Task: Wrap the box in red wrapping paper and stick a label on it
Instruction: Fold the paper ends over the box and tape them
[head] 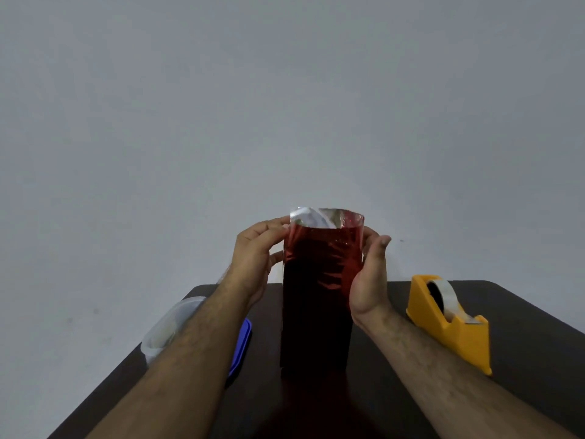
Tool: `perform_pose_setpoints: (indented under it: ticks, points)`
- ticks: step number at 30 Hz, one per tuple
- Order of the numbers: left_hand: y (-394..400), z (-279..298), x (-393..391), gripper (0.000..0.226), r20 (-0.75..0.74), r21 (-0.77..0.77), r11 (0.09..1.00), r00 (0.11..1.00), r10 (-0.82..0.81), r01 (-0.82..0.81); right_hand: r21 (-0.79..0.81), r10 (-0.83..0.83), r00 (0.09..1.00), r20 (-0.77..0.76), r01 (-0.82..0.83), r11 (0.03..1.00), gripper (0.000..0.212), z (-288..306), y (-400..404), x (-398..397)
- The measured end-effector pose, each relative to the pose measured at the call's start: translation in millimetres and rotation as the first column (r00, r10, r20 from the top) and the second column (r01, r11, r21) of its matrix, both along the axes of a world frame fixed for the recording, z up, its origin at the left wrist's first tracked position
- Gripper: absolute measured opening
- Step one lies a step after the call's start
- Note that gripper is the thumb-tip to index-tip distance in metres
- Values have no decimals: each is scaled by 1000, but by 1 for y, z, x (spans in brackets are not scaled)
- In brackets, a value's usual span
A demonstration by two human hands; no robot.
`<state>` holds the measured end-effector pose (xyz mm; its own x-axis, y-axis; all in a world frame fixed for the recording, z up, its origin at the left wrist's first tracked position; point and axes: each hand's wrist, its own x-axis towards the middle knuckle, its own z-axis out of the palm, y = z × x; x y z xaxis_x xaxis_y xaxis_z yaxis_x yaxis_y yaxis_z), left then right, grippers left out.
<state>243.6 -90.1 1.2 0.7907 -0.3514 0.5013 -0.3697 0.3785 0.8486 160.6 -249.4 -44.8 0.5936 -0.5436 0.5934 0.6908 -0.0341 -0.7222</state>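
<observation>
Standing upright at the centre of the frame, the box (316, 312) sits on the dark counter (522, 327), already sleeved in red paper (323, 248) whose top rises past the box as an open tube showing its silver inside. The left hand (253, 258), left of centre, has curled fingers pinching the paper's upper left edge, thumb against the side. The right hand (370, 280), just right of centre, cups the opposite side, fingers wrapped behind and out of sight, thumb raised clear. A yellow tape dispenser (449, 318) waits at the lower right, well apart from the box. At the lower left, partly hidden by the forearm, lie a clear tub (167, 324) and a blue lid (242, 343).

Judging from this, the open top end is next to fold. The foil looks slippery and crease-prone: uneven folding could leave a crooked or torn flap, and letting go to fetch tape might let the sleeve spring loose or the tall box tip. No label is visible.
</observation>
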Motion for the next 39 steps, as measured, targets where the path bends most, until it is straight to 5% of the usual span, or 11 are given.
perform_pose_setpoints:
  ticks: [6, 10, 14, 18, 22, 27, 31, 39]
  points:
    - [1, -5, 16, 30, 12, -73, 996, 999, -53, 54, -136, 30, 999, -29, -34, 990, 97, 9, -13, 0]
    - [23, 13, 17, 65, -29, 191, 967, 986, -165, 167, -198, 60, 998, -34, -66, 978, 95, 16, -20, -2]
    - [37, 54, -9, 47, 123, 491, 870, 992, -14, -49, -240, 67, 997, -40, -75, 968, 102, 16, -17, -2]
    - [38, 79, -34, 54, 257, 517, 813, 955, 150, -266, -233, 101, 995, -22, -103, 967, 104, 17, -16, -5]
    - [34, 85, -46, 26, 381, 570, 720, 904, 195, -395, -254, 104, 994, -32, -109, 961, 110, 18, -15, -8]
    - [25, 86, -52, 18, 410, 631, 625, 881, 236, -460, -294, 132, 990, -45, -139, 946, 113, 18, -15, -8]
    - [23, 85, -48, 11, 415, 581, 640, 859, 300, -503, -272, 179, 983, -30, -180, 945, 104, 19, -13, -9]
    - [19, 82, -36, 29, 370, 229, 781, 794, 482, -581, -276, 179, 984, -27, -179, 944, 98, 15, -18, -4]
